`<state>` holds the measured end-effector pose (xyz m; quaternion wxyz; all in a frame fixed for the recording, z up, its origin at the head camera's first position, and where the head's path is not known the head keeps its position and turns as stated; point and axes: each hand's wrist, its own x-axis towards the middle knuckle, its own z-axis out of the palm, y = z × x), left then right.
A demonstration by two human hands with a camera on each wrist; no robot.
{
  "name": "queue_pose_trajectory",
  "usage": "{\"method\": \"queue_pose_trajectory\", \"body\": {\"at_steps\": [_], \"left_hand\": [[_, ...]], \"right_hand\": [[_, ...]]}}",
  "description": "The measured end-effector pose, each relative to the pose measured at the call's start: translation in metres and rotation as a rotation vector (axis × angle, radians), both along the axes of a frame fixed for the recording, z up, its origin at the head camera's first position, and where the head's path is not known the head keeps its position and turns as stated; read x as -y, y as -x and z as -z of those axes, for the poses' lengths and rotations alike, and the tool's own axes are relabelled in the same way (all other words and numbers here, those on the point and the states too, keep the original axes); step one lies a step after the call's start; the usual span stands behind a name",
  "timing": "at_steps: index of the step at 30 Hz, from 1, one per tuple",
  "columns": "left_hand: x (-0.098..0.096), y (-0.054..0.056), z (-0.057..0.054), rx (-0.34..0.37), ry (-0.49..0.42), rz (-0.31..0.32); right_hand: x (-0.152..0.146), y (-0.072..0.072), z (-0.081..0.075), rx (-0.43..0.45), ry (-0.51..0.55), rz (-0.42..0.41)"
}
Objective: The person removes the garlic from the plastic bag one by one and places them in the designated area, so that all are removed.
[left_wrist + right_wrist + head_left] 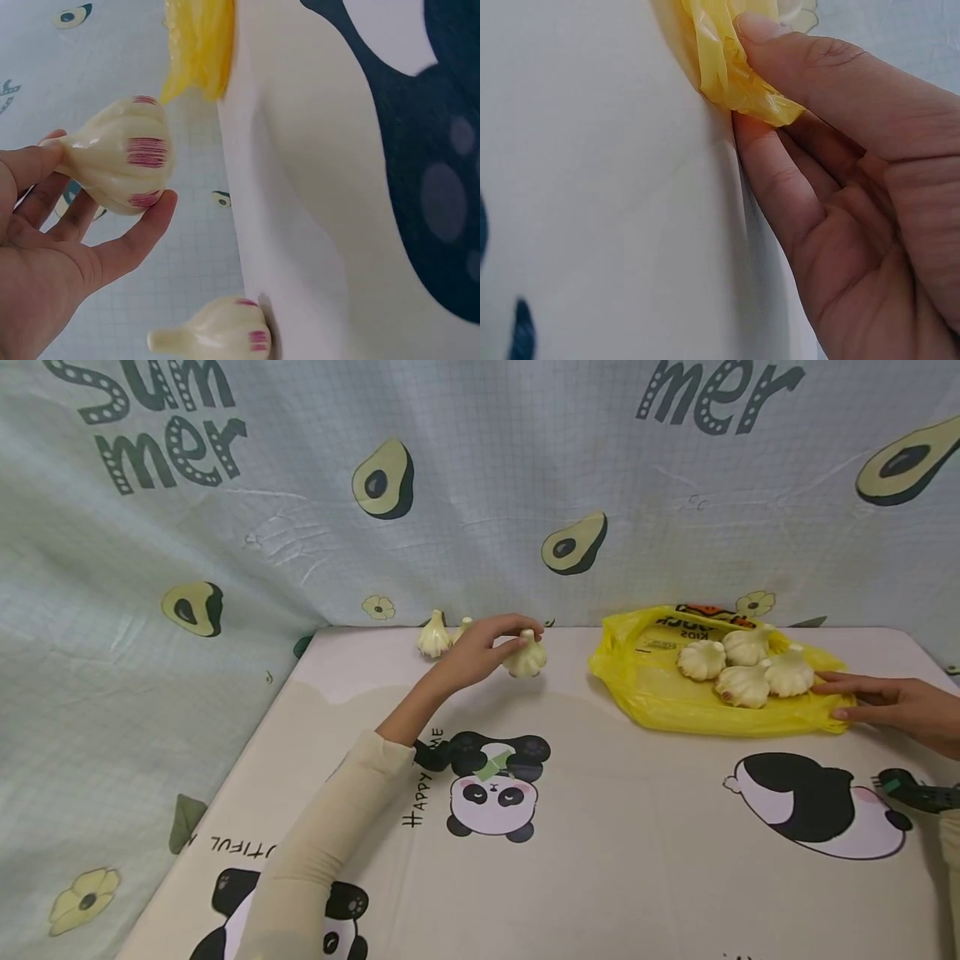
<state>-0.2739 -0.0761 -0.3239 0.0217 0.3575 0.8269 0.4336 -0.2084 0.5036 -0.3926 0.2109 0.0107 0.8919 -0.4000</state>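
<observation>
My left hand pinches a garlic bulb by its neck, above the back of the table. In the left wrist view that garlic bulb shows pinkish streaks, and the thumb and fingers of my left hand touch its neck and side. Behind the hand stand a garlic bulb and another partly hidden one. A yellow plastic bag lies at the back right with several garlic bulbs on it. My right hand pinches the bag's right edge; the right wrist view shows the yellow plastic between thumb and fingers.
A pale cloth with panda prints covers the table. Behind it and on the left hangs a light curtain printed with avocados. The table's back edge meets the curtain.
</observation>
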Motion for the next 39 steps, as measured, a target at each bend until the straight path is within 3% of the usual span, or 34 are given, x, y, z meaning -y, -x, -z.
{"method": "queue_pose_trajectory", "body": {"at_steps": [10, 21, 39], "left_hand": [[0.027, 0.001, 0.005, -0.041, 0.010, -0.067], [0.052, 0.006, 0.007, -0.038, 0.003, -0.130], [0.046, 0.028, 0.012, -0.011, -0.023, -0.071]], "right_hand": [[0.007, -0.003, -0.002, 0.012, -0.042, -0.002], [0.007, -0.002, -0.004, -0.011, -0.036, -0.021], [0.009, -0.006, -0.008, -0.042, -0.035, -0.042]]}}
